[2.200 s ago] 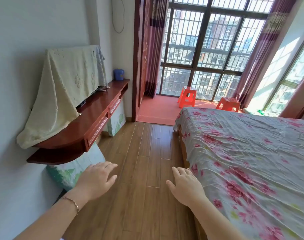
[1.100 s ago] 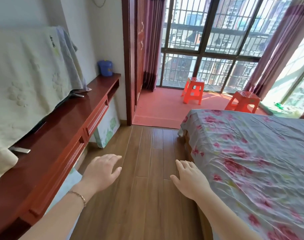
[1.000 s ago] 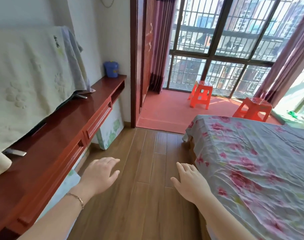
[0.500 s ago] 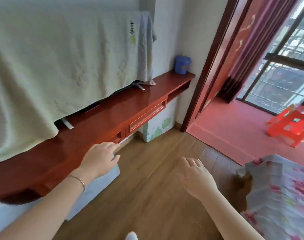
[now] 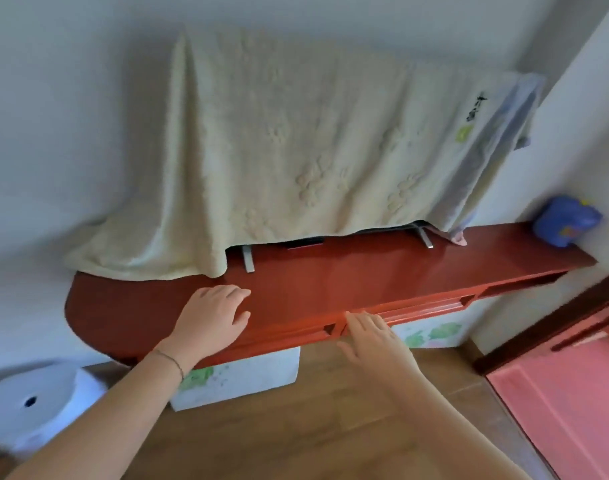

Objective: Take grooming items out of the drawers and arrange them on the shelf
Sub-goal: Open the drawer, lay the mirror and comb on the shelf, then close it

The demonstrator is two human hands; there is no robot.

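- Red wooden shelf (image 5: 331,289) spans the wall, drawers (image 5: 417,311) closed along its front.
- Left hand (image 5: 209,320), grip wide, empty, over the top.
- Right hand (image 5: 376,344), grip wide, empty, at drawer front, 3 o'clock of left.

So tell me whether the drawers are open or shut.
Shut: both drawer fronts sit flush along the shelf edge; neither hand has pulled one.

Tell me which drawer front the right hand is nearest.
The right drawer, running from the notch by the fingertips of the right hand toward the doorway. The left drawer lies across that notch, below the left hand.
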